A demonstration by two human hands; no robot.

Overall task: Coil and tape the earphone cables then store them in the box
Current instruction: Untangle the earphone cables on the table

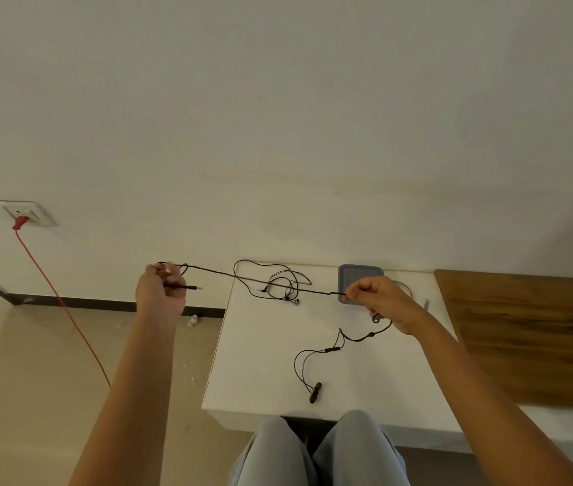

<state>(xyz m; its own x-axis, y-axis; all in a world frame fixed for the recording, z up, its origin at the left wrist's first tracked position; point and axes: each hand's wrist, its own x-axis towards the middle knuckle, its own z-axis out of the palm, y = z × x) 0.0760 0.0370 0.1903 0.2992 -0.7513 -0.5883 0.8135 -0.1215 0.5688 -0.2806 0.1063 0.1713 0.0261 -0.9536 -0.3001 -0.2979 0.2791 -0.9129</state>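
Cable [215, 271] runs taut above the desk [253, 373] between both hands. The left hand [160, 292], out past the desk's 10 o'clock corner, is curled round the plug end, and the right hand [383, 303] pinches the cable at 2 o'clock, just in front of the box [360, 273]. Its earbuds [315, 392] lie on the desk at 6 o'clock, and a second cable [278, 285] lies loose at 12 o'clock.

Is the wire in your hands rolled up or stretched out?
Stretched out. The earphone cable runs in a straight line from left hand to right hand.
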